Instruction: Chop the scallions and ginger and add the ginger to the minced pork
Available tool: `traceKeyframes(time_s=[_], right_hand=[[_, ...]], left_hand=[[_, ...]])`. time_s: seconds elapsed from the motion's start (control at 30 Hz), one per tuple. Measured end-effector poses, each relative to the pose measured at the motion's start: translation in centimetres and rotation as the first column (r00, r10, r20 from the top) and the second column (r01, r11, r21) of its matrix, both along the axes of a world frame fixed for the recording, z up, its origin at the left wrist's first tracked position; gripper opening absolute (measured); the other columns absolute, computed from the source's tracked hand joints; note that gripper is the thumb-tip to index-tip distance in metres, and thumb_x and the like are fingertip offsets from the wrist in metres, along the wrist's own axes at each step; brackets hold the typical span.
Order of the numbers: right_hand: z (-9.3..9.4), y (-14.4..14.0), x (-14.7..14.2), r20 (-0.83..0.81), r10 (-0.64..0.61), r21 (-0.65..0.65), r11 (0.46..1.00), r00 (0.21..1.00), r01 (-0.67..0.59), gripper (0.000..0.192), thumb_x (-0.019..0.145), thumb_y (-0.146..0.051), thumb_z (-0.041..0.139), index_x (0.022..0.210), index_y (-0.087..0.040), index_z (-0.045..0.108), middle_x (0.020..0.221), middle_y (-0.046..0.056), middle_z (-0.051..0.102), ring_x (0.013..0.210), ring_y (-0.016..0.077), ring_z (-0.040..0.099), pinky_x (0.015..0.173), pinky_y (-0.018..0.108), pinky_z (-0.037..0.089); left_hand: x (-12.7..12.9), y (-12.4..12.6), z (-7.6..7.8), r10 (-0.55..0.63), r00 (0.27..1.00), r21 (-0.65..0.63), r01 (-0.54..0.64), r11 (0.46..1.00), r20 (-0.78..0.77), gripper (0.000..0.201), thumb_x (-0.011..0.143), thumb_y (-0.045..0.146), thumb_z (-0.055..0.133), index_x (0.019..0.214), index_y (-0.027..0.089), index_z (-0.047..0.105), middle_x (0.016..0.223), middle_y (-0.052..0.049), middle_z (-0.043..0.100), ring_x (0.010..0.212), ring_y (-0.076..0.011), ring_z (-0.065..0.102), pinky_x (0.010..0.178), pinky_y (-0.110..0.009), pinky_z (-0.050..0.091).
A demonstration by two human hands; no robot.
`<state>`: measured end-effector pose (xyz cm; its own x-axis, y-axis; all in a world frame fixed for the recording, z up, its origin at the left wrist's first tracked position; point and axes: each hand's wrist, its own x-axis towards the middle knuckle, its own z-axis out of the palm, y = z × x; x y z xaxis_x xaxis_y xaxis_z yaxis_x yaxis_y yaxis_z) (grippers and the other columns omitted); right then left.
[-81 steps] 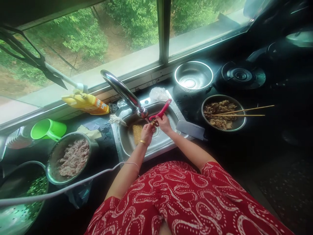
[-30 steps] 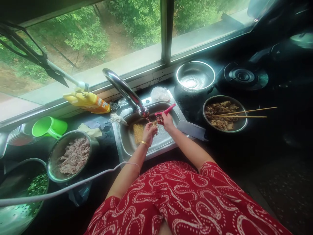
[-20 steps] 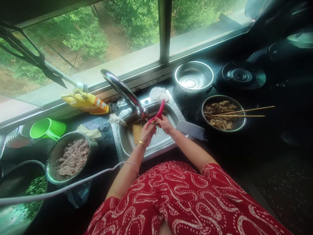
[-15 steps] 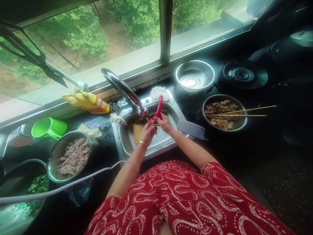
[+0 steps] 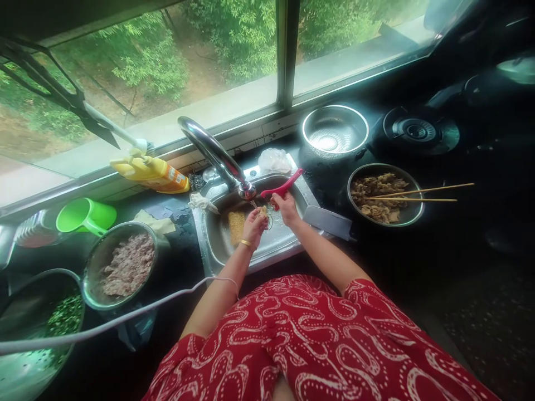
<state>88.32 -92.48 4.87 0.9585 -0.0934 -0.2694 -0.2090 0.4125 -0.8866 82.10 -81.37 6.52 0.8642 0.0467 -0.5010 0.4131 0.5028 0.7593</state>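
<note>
Over the steel sink (image 5: 292, 238), under the tap (image 5: 217, 155), my left hand (image 5: 254, 224) pinches a small tan root-like piece (image 5: 263, 210). My right hand (image 5: 286, 207) grips a red-handled peeler (image 5: 284, 187), its handle pointing up and to the right. The two hands nearly touch at the piece. A yellow sponge (image 5: 236, 225) lies in the sink basin to the left of my hands.
A cleaver (image 5: 328, 221) lies right of the sink. A bowl of cooked food (image 5: 384, 200) carries chopsticks (image 5: 422, 194); behind it stands a steel colander (image 5: 334, 129) and a stove burner (image 5: 420, 131). Left: a bowl of minced meat (image 5: 123, 264), green cup (image 5: 86, 216), yellow bottle (image 5: 152, 174), chopped greens (image 5: 62, 317).
The red peeler's handle has swung from nearly upright down toward the right. My hands stay together over the sink with the small piece.
</note>
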Motion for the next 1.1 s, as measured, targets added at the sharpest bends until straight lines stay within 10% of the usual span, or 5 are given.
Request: traceKeyframes(time_s=[0.23,0.57,1.1], right_hand=[[0.9,0.2,-1.5,0.065,0.236,-0.046,0.971,0.970,-0.233,0.026,0.064,-0.032,0.070,0.081,-0.017,0.057,0.069,-0.003,0.063,0.061,0.0100,0.057,0.057,0.022,0.047],[0.7,-0.4,-0.1,-0.141,0.020,0.001,1.000,0.990,-0.020,0.018,0.075,-0.028,0.063,0.086,-0.021,0.050,0.063,-0.004,0.060,0.053,0.0116,0.057,0.053,0.027,0.051],[1.7,-0.3,-1.2,-0.028,0.212,-0.046,0.976,0.977,-0.213,0.023,0.065,-0.026,0.070,0.078,-0.018,0.053,0.060,-0.006,0.060,0.048,0.0066,0.052,0.041,0.016,0.039]], left_hand=[[0.5,0.5,-0.5,-0.095,0.982,0.138,0.072,0.988,0.165,0.050,0.054,0.039,0.083,0.089,0.014,0.058,0.069,0.002,0.059,0.055,-0.0066,0.051,0.050,-0.020,0.038],[-0.1,0.4,0.1,-0.078,0.989,0.134,0.061,0.989,0.127,0.055,0.056,0.032,0.081,0.103,0.014,0.060,0.077,-0.002,0.063,0.057,-0.0079,0.053,0.050,-0.020,0.036],[0.5,1.3,-0.5,-0.138,0.966,0.225,0.088,0.970,0.218,0.050,0.055,0.031,0.082,0.096,0.015,0.058,0.069,0.002,0.061,0.054,-0.0063,0.050,0.049,-0.019,0.036]])
